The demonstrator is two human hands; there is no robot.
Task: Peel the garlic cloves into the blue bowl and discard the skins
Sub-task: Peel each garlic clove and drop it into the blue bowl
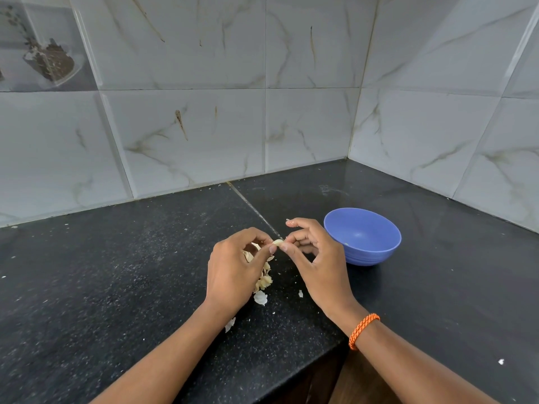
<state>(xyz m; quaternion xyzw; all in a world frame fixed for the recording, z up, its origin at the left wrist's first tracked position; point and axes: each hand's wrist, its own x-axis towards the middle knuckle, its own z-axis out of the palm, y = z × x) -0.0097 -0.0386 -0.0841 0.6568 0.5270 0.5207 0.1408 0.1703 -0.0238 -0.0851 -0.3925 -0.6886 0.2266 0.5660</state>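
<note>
Both hands pinch one garlic clove (277, 242) between them above the counter (122, 258), left hand (233, 269) and right hand (316, 258) at either end, the blue bowl (363, 237) just beside the right

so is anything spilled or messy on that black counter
Yes. Papery pale garlic skins lie scattered on the black speckled stone counter beneath the left hand, with stray flakes nearer the edge. The round blue plastic bowl sits upright, nothing spilled from it.

bowl (364, 237) R of hands, skins (264, 279) under L hand (233, 266)
</note>
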